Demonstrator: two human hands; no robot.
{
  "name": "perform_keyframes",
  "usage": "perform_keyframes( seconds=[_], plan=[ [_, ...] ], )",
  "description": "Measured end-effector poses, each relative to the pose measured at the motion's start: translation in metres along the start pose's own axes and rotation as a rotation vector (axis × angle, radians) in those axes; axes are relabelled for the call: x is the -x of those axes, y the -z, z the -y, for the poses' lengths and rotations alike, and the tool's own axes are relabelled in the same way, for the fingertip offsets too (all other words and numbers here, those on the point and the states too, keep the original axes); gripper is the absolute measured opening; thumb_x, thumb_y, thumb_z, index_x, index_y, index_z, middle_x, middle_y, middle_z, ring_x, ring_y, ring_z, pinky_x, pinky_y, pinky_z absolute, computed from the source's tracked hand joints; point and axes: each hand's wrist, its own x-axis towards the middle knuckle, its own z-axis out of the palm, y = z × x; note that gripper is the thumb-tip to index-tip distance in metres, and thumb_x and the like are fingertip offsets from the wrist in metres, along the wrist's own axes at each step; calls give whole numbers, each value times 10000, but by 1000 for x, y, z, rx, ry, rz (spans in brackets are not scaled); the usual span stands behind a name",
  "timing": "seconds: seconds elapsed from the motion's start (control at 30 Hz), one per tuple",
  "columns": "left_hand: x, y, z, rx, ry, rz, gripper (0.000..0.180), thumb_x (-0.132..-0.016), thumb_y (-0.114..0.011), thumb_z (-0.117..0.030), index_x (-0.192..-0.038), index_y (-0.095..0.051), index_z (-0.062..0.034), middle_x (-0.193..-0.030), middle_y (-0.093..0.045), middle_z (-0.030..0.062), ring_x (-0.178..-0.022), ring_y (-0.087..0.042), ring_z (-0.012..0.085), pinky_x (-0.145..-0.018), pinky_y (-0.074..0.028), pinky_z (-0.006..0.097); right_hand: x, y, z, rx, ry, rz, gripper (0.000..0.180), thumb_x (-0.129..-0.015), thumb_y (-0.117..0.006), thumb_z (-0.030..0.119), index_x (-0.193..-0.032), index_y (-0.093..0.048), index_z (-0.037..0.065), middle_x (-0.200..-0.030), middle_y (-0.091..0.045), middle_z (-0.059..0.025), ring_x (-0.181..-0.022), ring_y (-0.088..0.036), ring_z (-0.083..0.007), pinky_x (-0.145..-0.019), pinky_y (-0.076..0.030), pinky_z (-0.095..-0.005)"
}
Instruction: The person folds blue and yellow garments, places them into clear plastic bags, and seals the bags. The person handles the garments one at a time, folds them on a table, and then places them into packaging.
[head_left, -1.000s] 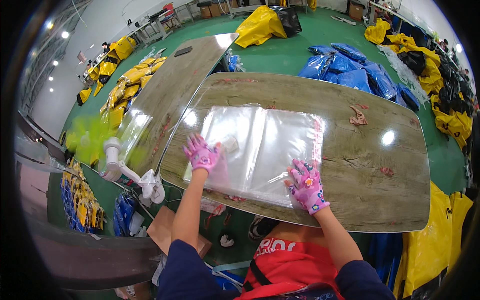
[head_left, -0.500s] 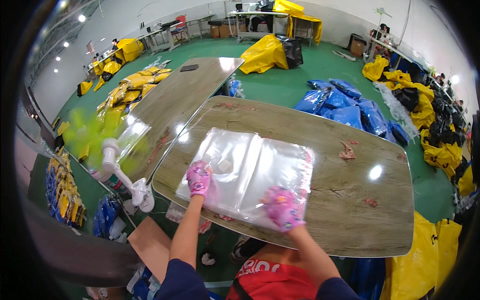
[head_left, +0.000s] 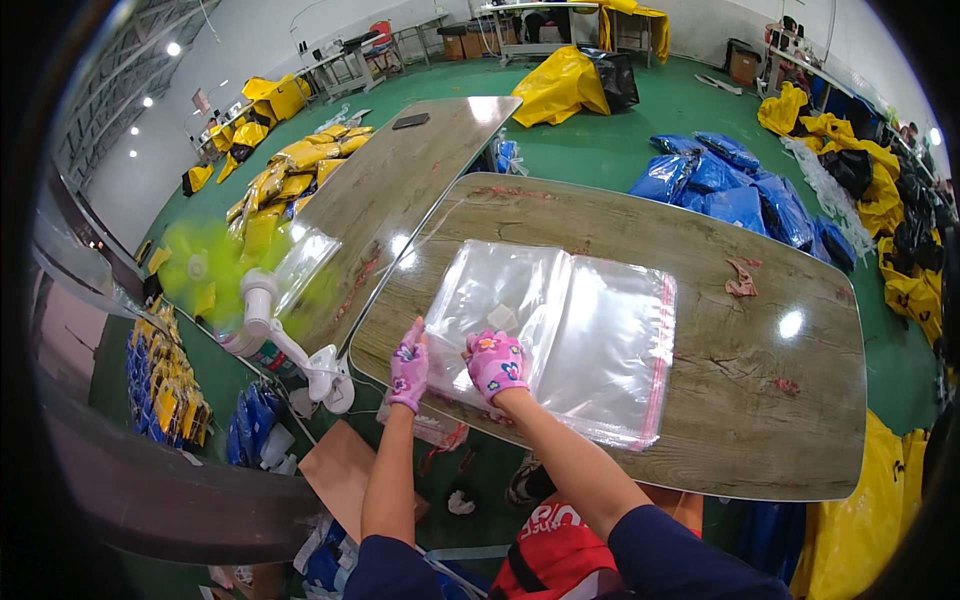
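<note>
Right hand (head_left: pixel 496 365) curls over clear bags (head_left: pixel 612 340), left hand (head_left: pixel 408 370) alongside (both grips hidden, unclear).

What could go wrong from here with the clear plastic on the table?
The fan has blurred green blades, so it seems to be spinning; its draught might lift the loose clear plastic. The small pale block lies close to the right hand, which might nudge it out of place.
</note>
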Motion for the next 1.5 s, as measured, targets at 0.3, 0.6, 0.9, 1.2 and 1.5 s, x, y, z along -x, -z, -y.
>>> perform_keyframes(
  seconds=[0.3,0.6,0.9,1.2,1.5],
  plan=[
    [-3,-4,26,-345,-245,-70,212,-803,-646,-210,-925,-672,-40,-1106,-640,164,-1058,-570,347,-944,-425,421,-6,-5,-13,-816,-215,-165,211,-898,-609,221,-996,-672,45,-926,-692,-95,-869,-653,-220,-765,-493,-331],
    [5,4,8,-650,-265,-44,185,-752,-665,-243,-892,-683,-123,-1090,-645,88,-1079,-551,285,-957,-382,417,65,45,-56,-1729,-582,-607,180,-948,-573,135,-1106,-555,52,-1013,-642,-73,-876,-652,-180,-762,-557,-297],
    [19,-88,-99,-688,-491,406,517,-896,-503,-405,-1346,-502,-152,-1482,-365,103,-1381,-301,301,-1156,-147,489,125,56,-87,-1867,-610,-567,237,-959,-553,160,-1169,-480,77,-1129,-606,-128,-965,-638,-255,-765,-567,-349],
    [55,-134,-103,-963,-601,639,675,-910,-426,-535,-1471,-325,-173,-1541,-254,109,-1420,-206,345,-1166,-35,506,174,119,-158,-1698,-777,-298,403,-947,-570,355,-1185,-457,49,-1086,-619,-161,-828,-662,-259,-656,-573,-349],
    [44,-106,-110,-975,-524,722,716,-865,-483,-573,-1422,-408,-129,-1509,-307,124,-1415,-214,353,-1168,-51,498,140,138,-193,47,-274,-646,602,-842,-677,369,-1256,-492,-26,-1056,-611,-216,-985,-602,-346,-873,-479,-401]
  ],
)
